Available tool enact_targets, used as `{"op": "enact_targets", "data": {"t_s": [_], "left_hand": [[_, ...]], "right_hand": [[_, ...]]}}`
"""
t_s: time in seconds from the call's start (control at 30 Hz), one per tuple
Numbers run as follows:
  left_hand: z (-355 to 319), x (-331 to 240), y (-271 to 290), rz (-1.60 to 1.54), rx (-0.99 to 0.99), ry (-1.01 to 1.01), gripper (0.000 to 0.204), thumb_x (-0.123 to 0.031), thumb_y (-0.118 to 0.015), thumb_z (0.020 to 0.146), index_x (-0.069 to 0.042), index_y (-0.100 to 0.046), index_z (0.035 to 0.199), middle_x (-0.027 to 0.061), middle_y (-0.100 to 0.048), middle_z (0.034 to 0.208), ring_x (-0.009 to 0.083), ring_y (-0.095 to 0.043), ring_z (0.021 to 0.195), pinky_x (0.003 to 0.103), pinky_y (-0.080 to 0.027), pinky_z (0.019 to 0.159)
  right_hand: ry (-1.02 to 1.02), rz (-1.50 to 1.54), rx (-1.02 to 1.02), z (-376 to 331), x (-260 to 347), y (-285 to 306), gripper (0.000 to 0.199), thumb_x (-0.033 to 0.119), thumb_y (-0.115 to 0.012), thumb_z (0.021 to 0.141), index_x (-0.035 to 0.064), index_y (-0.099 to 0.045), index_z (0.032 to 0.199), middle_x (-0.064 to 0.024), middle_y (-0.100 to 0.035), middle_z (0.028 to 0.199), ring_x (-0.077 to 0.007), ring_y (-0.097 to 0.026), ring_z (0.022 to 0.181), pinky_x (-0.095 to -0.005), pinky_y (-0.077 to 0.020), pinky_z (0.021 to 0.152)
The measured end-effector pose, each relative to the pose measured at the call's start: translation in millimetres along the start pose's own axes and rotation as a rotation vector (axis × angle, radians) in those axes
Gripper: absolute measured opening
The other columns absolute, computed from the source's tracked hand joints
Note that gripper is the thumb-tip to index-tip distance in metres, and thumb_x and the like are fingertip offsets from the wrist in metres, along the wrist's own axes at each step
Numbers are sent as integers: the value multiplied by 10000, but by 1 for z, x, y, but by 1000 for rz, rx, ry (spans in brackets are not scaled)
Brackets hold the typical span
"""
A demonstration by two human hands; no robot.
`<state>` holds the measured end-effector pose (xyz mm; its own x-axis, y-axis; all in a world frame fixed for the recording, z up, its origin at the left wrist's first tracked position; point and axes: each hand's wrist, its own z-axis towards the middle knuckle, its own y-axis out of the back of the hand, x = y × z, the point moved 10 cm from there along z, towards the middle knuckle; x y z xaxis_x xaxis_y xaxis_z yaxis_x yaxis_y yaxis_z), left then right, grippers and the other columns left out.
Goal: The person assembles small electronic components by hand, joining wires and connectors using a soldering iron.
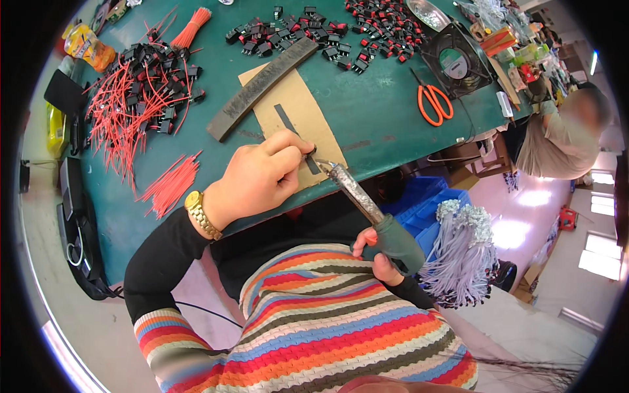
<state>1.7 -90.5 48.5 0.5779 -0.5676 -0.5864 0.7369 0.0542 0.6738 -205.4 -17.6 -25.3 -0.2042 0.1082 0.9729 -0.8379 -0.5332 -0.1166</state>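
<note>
My left hand (pixel 259 175), with a gold watch at the wrist, is closed in a pinch over a piece of brown cardboard (pixel 319 124). A small black part (pixel 312 154) shows at its fingertips, mostly hidden by them. My right hand (pixel 380 257) grips a soldering iron (pixel 356 195) by its dark green handle. The iron slants up to the left, its tip close beside the black part; I cannot tell whether they touch. A thin dark strip (pixel 285 118) lies on the cardboard under the fingers. Along the cardboard's far left side rests a heavy dark bar (pixel 262 88).
Switches with red wires (pixel 141 92) are heaped left on the green table (pixel 373 124), near loose red wires (pixel 171 185). Black-and-red switches (pixel 386 29) lie at the back. Orange-handled scissors (pixel 434 105) and a fan (pixel 453 62) sit right. Below stands a blue bin (pixel 426 223). A co-worker (pixel 563 134) sits far right.
</note>
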Motion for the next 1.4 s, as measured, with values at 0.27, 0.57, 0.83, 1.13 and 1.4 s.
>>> {"op": "enact_targets", "data": {"t_s": [0.27,0.57,0.83,1.13,1.4], "left_hand": [[2,-1,1,10,-29,3,149,31,-604,691,-53,-482,705,25,-634,981,240,-617,634,320,-496,510],[2,-1,1,24,-28,2,145,32,-600,691,-54,-485,711,20,-631,979,240,-620,645,326,-497,511],[0,2,-2,12,-24,15,141,31,-598,690,-56,-488,710,17,-631,979,243,-620,651,328,-499,513],[2,3,-1,27,23,8,157,74,-627,697,-41,-520,702,70,-642,999,197,-638,666,284,-503,533],[1,0,-1,30,3,2,149,61,-639,689,-43,-532,700,64,-641,993,182,-625,646,279,-498,527]], "right_hand": [[-63,-28,-81,4,-11,-1,274,166,-582,865,-36,-586,1049,-95,-628,851,-150,-629,706,-257,-510,629],[-89,-32,-87,7,-16,-6,221,148,-590,848,-23,-598,988,-90,-621,839,-155,-632,696,-267,-511,632],[-64,-63,-83,7,-15,-6,210,148,-592,845,-14,-608,978,-82,-620,839,-148,-628,695,-259,-509,628],[-126,-56,-96,8,-17,-6,206,141,-596,841,-13,-613,978,-68,-628,857,-127,-626,711,-247,-505,635],[-119,-169,-84,7,-13,-6,197,115,-595,812,-5,-618,966,-72,-637,824,-133,-636,696,-248,-516,625]]}}
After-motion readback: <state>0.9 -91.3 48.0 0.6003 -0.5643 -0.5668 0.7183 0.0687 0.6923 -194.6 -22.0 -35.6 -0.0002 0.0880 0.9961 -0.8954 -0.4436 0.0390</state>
